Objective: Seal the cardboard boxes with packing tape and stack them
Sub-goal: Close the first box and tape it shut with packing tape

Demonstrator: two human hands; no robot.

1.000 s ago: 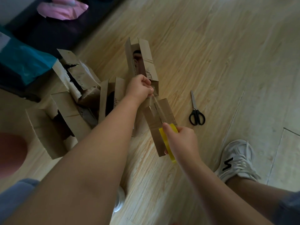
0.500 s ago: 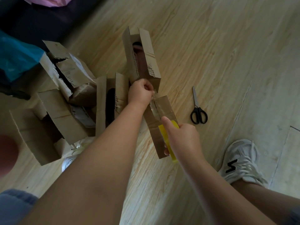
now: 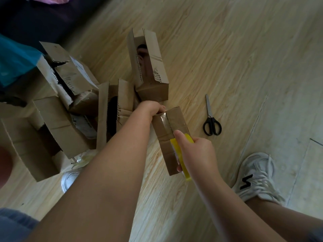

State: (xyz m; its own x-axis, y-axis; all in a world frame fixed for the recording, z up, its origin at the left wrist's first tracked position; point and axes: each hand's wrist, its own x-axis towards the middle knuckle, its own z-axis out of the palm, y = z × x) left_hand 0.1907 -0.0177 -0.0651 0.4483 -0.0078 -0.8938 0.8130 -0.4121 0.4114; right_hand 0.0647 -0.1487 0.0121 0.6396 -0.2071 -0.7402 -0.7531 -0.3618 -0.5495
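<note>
Box being taped: The long thin brown cardboard box (image 3: pixel 178 119) was between the two hands, over the light wooden floor (image 3: pixel 236 49). Its flaps were shut. It was not clear if it touched the floor.
Tape on the box: A strip of shiny clear tape (image 3: pixel 161 119) lay along the crack at the far end of the box.
Left hand: The left hand (image 3: pixel 152 109) was at the far end of the box, with its fingers curled tight on that end.
Right hand: The right hand (image 3: pixel 197 154) gripped the yellow roll of packing tape (image 3: pixel 174 143). The roll was right against the near half of the box.
Other boxes: A tall open brown box (image 3: pixel 152 67) stood just past the left hand. Another open brown box (image 3: pixel 104 110) stood beside the left arm. A pile of open brown boxes (image 3: pixel 61 81) sat further left.
Scissors: The black-handled scissors (image 3: pixel 211 126) lay shut on the floor, to the right of the box and apart from it.
Shoe: A white sneaker with a black mark (image 3: pixel 257 175) was on the floor near the right arm.
Left edge: A blue-green plastic bag (image 3: pixel 14 63) lay behind the pile.
</note>
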